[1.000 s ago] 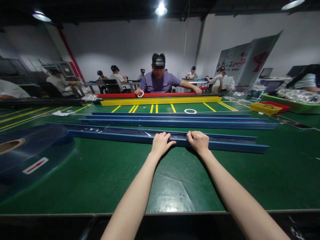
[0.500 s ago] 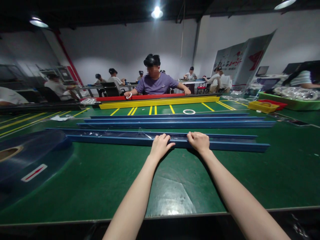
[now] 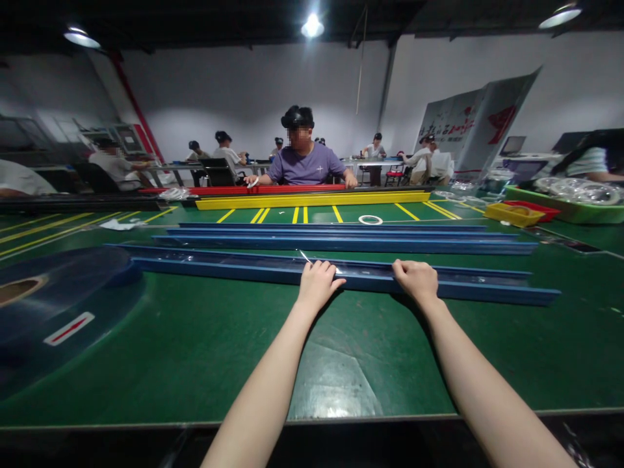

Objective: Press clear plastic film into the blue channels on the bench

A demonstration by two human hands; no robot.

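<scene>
A long blue channel with clear film in its trough lies crosswise in front of me. My right hand is closed like a fist around its near wall, right of the middle. Further left, my left hand has its fingers curled over the same wall, with the thumb stuck out to the right. A thin shiny strip of film stands up by the left fingertips. The undersides of both hands are hidden. At the left, a large roll of clear film lies flat near the channel's left end.
Several more blue channels lie behind. Beyond are a yellow channel, a red one and a white ring. Across the green table sits a co-worker. Yellow and green trays stand at right.
The near blue channel has slid to the right along with my right hand. My left hand has stayed at nearly the same place, so the hands are further apart.
</scene>
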